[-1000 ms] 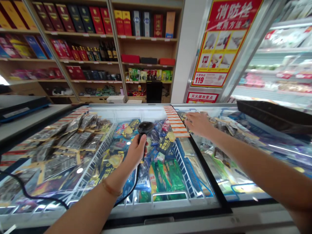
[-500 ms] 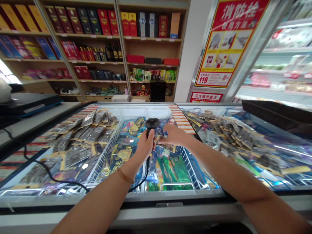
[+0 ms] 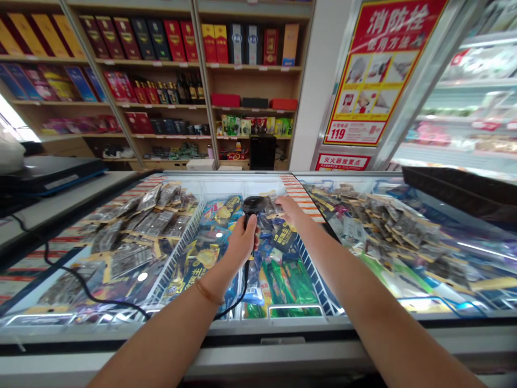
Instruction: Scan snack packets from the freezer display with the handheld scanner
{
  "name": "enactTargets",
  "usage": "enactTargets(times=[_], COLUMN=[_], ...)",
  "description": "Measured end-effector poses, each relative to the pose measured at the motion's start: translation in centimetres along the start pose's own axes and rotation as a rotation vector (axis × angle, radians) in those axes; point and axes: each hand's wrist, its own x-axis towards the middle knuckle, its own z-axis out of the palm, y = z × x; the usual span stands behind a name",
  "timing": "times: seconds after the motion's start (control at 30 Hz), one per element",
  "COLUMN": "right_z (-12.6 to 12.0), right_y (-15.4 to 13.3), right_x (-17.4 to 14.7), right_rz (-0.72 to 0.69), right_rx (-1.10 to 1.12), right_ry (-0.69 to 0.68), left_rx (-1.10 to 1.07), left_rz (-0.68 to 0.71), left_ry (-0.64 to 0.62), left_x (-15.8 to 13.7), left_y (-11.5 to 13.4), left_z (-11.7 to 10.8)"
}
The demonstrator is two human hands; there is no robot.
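My left hand (image 3: pixel 243 237) is wrapped round the handle of a black handheld barcode scanner (image 3: pixel 254 205), thumb on its back. From the scanner a black cable (image 3: pixel 245 280) runs down and to the left. Just right of the scanner head, my right hand (image 3: pixel 291 211) has its fingers closed at the edge of a small clear packet (image 3: pixel 271 203) with tan edges and dark contents. The scanner partly covers that packet. Both hands are above the glass top of a chest freezer (image 3: pixel 258 340), with bagged frozen goods showing below.
Piles of similar packets lie on the glass at left (image 3: pixel 151 221) and right (image 3: pixel 388 226). A long dark box (image 3: pixel 456 194) stands at the right. On the left counter is a flat black device (image 3: pixel 60 175). Shelves (image 3: pixel 254 70) of boxed goods stand behind the freezer.
My right hand has moved up and slightly right, away from me, and its packet now shows beside the scanner head. My left hand and the scanner have hardly moved.
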Motion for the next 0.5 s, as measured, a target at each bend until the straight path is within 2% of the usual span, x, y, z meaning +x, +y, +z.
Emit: enactTargets(times=[0.2, 0.37, 0.5], right_z=[-0.5, 0.0, 1.3], right_y=[2.7, 3.7, 4.0], right_x=[1.0, 2.0, 2.5], right_rz=[0.049, -0.007, 0.036], right_rx=[0.693, 0.845, 0.860], right_ry=[-0.088, -0.047, 0.010], left_rx=[0.032, 0.023, 0.078], left_rz=[-0.030, -0.058, -0.067], left_ry=[-0.099, -0.187, -0.262], left_x=[-0.1, -0.6, -1.5], left_y=[-0.6, 0.1, 1.1], left_z=[-0.1, 0.0, 0.2])
